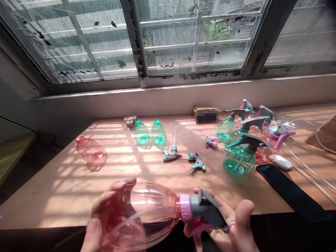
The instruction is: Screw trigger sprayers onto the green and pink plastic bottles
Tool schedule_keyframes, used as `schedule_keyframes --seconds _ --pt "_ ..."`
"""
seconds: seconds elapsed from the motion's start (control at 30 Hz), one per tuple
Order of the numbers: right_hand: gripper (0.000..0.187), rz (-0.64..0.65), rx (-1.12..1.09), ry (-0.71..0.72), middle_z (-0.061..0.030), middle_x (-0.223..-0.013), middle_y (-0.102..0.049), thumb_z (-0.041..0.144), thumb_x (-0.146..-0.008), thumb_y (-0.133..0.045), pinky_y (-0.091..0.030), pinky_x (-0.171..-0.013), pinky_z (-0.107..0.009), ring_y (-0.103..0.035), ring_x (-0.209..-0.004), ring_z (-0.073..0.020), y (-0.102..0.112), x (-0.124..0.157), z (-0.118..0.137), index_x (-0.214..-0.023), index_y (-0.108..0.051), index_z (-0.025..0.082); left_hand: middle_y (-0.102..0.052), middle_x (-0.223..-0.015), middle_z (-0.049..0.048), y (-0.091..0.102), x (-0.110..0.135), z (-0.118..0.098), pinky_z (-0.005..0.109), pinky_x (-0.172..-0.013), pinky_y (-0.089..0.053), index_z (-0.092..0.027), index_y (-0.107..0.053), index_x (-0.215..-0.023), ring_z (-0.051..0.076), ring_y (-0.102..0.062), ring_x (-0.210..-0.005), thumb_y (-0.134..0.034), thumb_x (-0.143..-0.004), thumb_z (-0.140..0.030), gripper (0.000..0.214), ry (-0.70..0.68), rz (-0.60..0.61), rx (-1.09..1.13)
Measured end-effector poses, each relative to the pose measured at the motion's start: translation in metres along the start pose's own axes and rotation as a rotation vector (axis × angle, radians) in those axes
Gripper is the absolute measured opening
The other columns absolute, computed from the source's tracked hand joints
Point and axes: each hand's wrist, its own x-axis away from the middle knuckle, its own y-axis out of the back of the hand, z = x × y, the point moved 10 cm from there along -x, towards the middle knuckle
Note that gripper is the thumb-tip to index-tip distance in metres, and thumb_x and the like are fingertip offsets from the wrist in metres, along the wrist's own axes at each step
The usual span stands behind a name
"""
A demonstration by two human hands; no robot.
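A clear pink spray bottle (147, 210) lies on its side between my hands at the table's near edge. My left hand (105, 217) wraps round its body from behind. My right hand (231, 224) grips the grey and pink trigger head (207, 211) screwed on the bottle's neck. A thin tube shows inside the bottle.
On the wooden table (65, 192) stand a headless pink bottle (90, 152), two headless green bottles (149, 133), loose trigger heads (196, 161), and a cluster of assembled spray bottles (243, 140) at right. A black phone (288, 190), a white mouse (280, 161), cables and a small box (206, 114) lie nearby.
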Motion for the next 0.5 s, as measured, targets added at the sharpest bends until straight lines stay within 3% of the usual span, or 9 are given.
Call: schedule_keyframes --seconds 0.07,0.13,0.17,0.27,0.33,0.5 --pt "0.071 0.008 0.106 0.071 -0.0153 -0.1 -0.083 0.087 -0.084 -0.059 -0.062 -0.073 -0.048 -0.079 -0.087 -0.0384 0.01 0.0 0.009 -0.118 -0.079 0.028 -0.079 -0.104 0.001 0.001 0.0 0.029 0.055 -0.117 -0.047 -0.028 -0.079 -0.089 0.034 -0.068 -0.12 -0.059 -0.088 -0.058 0.037 0.165 -0.136 0.113" --pt "0.049 -0.057 0.388 0.107 -0.0135 -0.114 -0.081 0.068 -0.091 -0.069 -0.06 -0.089 -0.05 -0.076 -0.1 -0.037 0.022 -0.006 0.01 -0.121 -0.08 0.03 -0.081 -0.11 0.0024 -0.011 0.004 0.059 0.054 -0.115 -0.049 -0.026 -0.079 -0.096 0.035 -0.066 -0.127 -0.058 -0.09 -0.066 0.046 0.304 -0.114 0.138" --pt "0.047 -0.101 0.524 0.117 -0.0123 -0.125 -0.077 0.061 -0.089 -0.077 -0.058 -0.096 -0.049 -0.073 -0.111 -0.0369 0.027 -0.011 0.009 -0.124 -0.078 0.03 -0.081 -0.112 0.0028 -0.019 0.005 0.07 0.053 -0.115 -0.049 -0.026 -0.079 -0.1 0.034 -0.066 -0.127 -0.056 -0.091 -0.07 0.05 0.326 -0.069 0.133" --pt "0.071 -0.162 0.676 0.21 -0.0093 -0.151 -0.062 0.052 -0.076 -0.092 -0.043 -0.117 -0.048 -0.054 -0.142 -0.0367 0.027 -0.024 0.009 -0.141 -0.067 0.033 -0.08 -0.116 0.0044 -0.04 0.01 0.089 0.046 -0.116 -0.047 -0.025 -0.074 -0.108 0.028 -0.07 -0.121 -0.053 -0.096 -0.07 0.052 0.267 0.121 0.037" --pt "0.078 -0.247 0.659 0.319 -0.0094 -0.153 -0.06 0.052 -0.077 -0.092 -0.033 -0.125 -0.048 -0.046 -0.149 -0.035 0.03 -0.026 0.019 -0.146 -0.061 0.031 -0.077 -0.124 0.0051 -0.051 0.016 0.101 0.044 -0.115 -0.047 -0.026 -0.071 -0.114 0.026 -0.069 -0.124 -0.055 -0.099 -0.064 0.044 0.237 0.279 -0.129" --pt "0.066 -0.686 0.788 0.502 -0.013 -0.137 -0.069 0.054 -0.077 -0.09 -0.031 -0.125 -0.053 -0.055 -0.139 -0.0383 0.077 0.001 0.065 -0.131 -0.066 0.024 -0.065 -0.148 0.0075 -0.083 0.048 0.135 0.044 -0.118 -0.045 -0.03 -0.07 -0.128 0.03 -0.058 -0.141 -0.059 -0.102 -0.05 0.035 0.242 0.864 -0.507"
